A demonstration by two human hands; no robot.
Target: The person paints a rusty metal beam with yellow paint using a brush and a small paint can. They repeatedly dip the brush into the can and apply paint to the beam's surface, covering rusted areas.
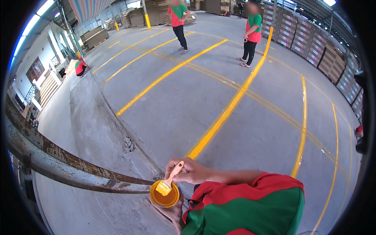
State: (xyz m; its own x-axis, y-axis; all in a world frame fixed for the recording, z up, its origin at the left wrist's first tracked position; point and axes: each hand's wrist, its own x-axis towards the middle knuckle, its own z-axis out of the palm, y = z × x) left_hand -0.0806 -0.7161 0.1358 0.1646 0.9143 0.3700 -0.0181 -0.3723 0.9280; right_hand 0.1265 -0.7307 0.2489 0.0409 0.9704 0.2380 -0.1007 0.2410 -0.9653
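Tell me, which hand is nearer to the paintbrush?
Right. The right hand grips the paintbrush by its wooden handle; the left hand is farther from it, around the lower side of the paint can.

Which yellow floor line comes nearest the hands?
The thick line whose near end appears beside the right hand holding the paintbrush; no other line comes as close.
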